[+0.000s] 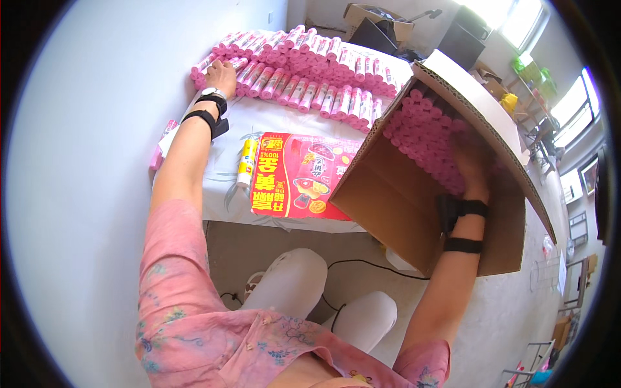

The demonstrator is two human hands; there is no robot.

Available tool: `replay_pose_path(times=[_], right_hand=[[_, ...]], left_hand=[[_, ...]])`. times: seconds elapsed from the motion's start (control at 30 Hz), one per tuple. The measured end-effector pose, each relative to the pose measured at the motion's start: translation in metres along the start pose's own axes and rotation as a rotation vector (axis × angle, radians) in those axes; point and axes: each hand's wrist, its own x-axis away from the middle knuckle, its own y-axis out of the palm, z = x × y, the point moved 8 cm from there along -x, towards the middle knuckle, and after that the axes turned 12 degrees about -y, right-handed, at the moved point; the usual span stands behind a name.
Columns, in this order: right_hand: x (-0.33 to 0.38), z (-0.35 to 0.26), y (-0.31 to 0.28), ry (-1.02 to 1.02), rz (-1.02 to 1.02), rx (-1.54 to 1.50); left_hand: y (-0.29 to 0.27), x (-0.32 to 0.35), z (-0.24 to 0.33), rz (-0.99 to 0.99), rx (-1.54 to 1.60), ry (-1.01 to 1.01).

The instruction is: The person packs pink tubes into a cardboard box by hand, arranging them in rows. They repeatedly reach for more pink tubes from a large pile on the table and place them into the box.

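Pink rolls [304,97] with white printed labels lie in stacked rows along the far side of the table. At the left end of the nearer row, my left hand [222,77] bends over the rolls, its fingers curled against them. A cardboard box [388,200] rests on its side at the right, its mouth facing me. Many more pink rolls [424,132] fill its upper part, their round ends showing. My right hand [469,158] reaches into the box beside that stack. Shadow and blur hide its fingers.
A red printed cardboard sheet [301,174] and a yellow glue stick [246,163] lie on the white-covered table [226,119]. The box flap [491,116] juts out at the right. A black cable [362,262] runs across the floor. The wall [84,161] stands close on the left.
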Motion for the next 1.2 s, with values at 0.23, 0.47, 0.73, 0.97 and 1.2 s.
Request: replay_pose_path(times=[0.23,0.47,0.73,0.97,1.2], right_hand=[[0.006,0.014,-0.017,-0.094,0.224,-0.276],[-0.007,-0.012,-0.021,-0.064,0.136,-0.191],[0.002,-0.016,-0.046,-0.13,0.258,-0.028],[-0.011,-0.016,-0.023,-0.048,-0.032,0.113],[-0.012,-0.013,-0.022,0.022,0.1,-0.157]], left_hand=[[-0.084,0.041,0.013,0.082,0.352,0.287],[-0.243,0.229,-0.035,-0.601,1.509,0.097],[-0.277,0.365,0.119,-1.269,1.749,0.39],[-0.246,0.326,0.247,-0.293,1.631,0.416],[-0.226,0.306,0.273,0.184,1.228,0.497]])
